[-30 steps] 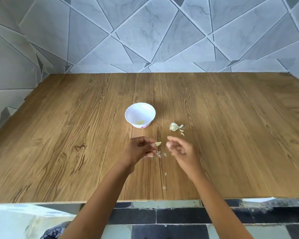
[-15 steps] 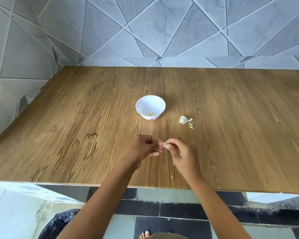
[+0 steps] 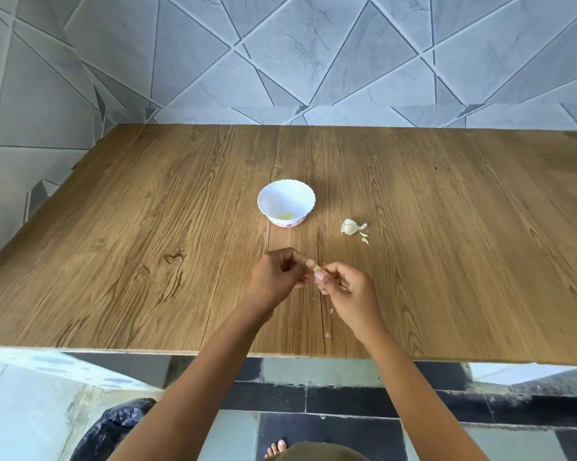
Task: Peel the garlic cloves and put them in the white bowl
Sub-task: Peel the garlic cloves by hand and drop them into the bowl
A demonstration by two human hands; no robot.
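Both hands are observed above the wooden table (image 3: 140,247), near its front edge. A single garlic clove (image 3: 317,268) is pinched between them: it is grasped by the curled fingertips of the left hand (image 3: 277,277) on one side and by the thumb and forefinger of the right hand (image 3: 345,289) on the other. The clove is held clear of the tabletop, at about 6 o'clock from the white bowl (image 3: 305,194).

The bowl stands upright near the table's centre. A small yellowish piece (image 3: 284,215) is seen inside it; whether it is a peeled clove cannot be told.

A partial garlic head (image 3: 349,226) lies at 4 o'clock from the bowl, apart from it, with two loose cloves (image 3: 364,237) just beside it. Skin flakes (image 3: 328,334) are noted on the table below the right hand.

A black bag (image 3: 114,424) is recorded on the floor at 7 o'clock from the hands.
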